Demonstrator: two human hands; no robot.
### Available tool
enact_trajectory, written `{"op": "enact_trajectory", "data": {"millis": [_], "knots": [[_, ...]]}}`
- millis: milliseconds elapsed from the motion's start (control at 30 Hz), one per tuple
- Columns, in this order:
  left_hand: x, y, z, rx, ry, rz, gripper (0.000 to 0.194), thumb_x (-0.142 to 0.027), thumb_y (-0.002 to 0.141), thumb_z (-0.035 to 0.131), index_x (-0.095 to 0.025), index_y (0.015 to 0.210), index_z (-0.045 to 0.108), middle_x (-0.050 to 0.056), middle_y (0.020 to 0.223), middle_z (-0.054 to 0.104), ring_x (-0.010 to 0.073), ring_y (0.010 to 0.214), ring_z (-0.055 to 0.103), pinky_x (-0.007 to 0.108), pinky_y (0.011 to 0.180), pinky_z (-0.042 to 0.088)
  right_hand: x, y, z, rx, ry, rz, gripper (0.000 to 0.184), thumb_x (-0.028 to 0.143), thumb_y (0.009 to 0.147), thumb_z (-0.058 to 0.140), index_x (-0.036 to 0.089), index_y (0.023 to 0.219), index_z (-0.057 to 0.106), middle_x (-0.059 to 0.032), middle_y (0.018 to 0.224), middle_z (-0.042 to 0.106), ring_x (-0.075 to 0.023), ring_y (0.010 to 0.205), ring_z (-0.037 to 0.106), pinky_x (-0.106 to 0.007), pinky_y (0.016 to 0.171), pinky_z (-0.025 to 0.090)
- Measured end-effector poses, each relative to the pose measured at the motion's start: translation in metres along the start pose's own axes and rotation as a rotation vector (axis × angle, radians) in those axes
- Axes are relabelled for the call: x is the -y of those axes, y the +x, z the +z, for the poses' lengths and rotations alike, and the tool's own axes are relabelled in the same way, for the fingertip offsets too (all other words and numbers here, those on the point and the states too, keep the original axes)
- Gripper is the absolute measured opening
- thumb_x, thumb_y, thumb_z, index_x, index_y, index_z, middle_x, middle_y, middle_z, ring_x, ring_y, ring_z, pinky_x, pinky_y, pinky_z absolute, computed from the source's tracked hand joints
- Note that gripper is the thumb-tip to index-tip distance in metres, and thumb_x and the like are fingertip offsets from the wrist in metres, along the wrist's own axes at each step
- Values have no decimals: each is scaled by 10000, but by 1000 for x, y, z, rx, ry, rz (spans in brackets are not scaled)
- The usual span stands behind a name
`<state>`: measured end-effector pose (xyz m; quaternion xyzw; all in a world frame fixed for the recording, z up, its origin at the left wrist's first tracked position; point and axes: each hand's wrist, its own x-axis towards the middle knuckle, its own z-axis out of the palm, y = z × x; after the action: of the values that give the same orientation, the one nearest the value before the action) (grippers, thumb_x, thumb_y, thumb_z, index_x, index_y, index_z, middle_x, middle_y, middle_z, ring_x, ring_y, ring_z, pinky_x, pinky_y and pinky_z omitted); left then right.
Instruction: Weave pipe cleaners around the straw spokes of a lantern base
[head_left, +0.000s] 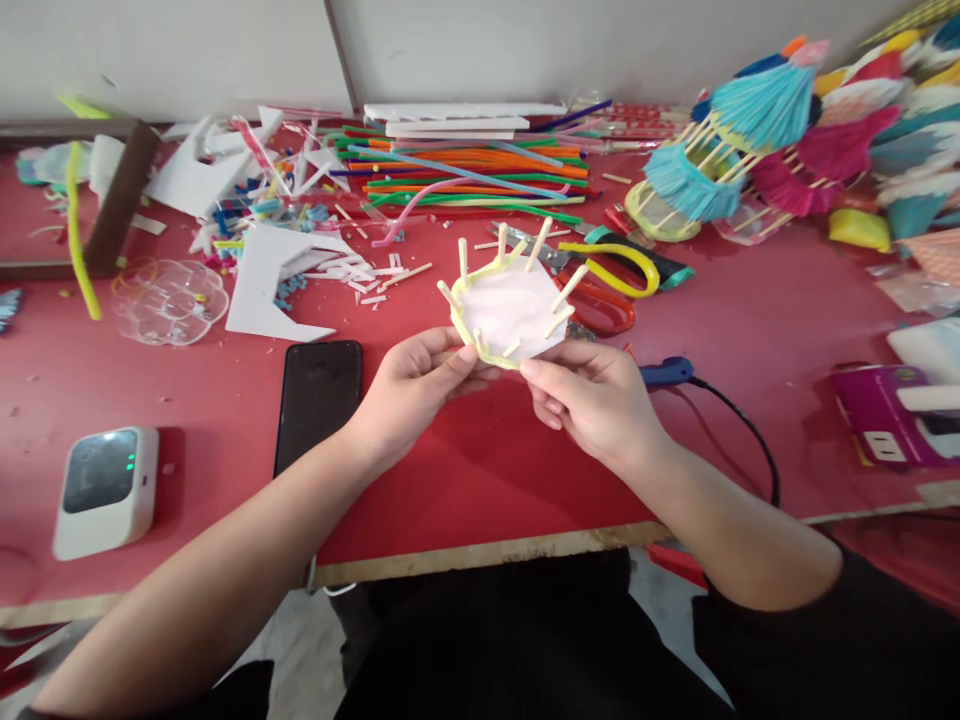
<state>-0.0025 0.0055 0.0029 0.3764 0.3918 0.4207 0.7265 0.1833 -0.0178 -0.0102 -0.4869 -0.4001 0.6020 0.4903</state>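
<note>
A white foam board base [510, 308] with short pale sticks standing around its rim is held up over the table. A yellow pipe cleaner [460, 322] runs along the left and front part of its edge. My left hand [427, 375] pinches the front left of the base, thumb on top. At the front right, my right hand [589, 395] grips the same edge, its thumb near the yellow strip. Behind the base lie scissors with yellow handles [619, 268], partly covered by it. A blue-handled corded tool [667, 372] rests just right of my right hand.
Bundled pipe cleaners [472, 170] lie at the back, with white foam offcuts [262, 285] to their left. A black phone [319, 400] and a white device [109, 490] are on the left. Finished blue pipe-cleaner models [694, 185] stand back right, above a purple box [885, 415].
</note>
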Motion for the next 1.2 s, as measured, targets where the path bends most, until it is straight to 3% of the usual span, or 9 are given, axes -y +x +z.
{"op": "enact_trajectory", "data": {"millis": [133,267,500,667,1000,1200], "knots": [[1,-2,2,40,-29,0,218,-348,792,839,-161,865,754,79,914,799,209,898,774,340,944,594,1,1,2,-28,17,-35,207,333,744,819,196,654,692,67,471,529,-45,362,410,-194,331,336],[-1,-4,2,74,8,-7,263,-291,788,848,-166,998,752,76,942,808,204,964,769,307,954,574,3,1,3,-31,34,-37,209,306,734,814,194,623,675,66,458,524,-47,350,411,-194,323,328],[-1,-3,1,54,63,-24,316,-277,762,870,-150,1015,729,60,928,816,205,989,770,275,922,571,-2,1,2,1,41,-38,176,287,767,799,195,651,706,54,491,566,-50,373,446,-190,338,371],[-2,-1,1,45,53,-20,311,-299,794,844,-141,1039,737,66,969,816,210,1033,762,310,997,563,-3,1,2,15,39,-54,136,294,791,801,209,705,740,48,521,605,-55,384,476,-187,348,405],[2,0,-2,69,-6,-50,192,-238,798,836,-158,958,766,42,896,820,171,872,787,301,948,600,-5,2,3,25,51,-27,167,325,784,822,197,720,734,44,536,623,-60,387,497,-187,343,431],[0,1,-1,40,14,-59,274,-240,794,835,-139,1033,747,63,943,820,177,884,786,309,951,602,-5,2,3,15,23,-29,194,333,783,819,192,709,709,56,519,600,-61,381,494,-190,345,442]]}}
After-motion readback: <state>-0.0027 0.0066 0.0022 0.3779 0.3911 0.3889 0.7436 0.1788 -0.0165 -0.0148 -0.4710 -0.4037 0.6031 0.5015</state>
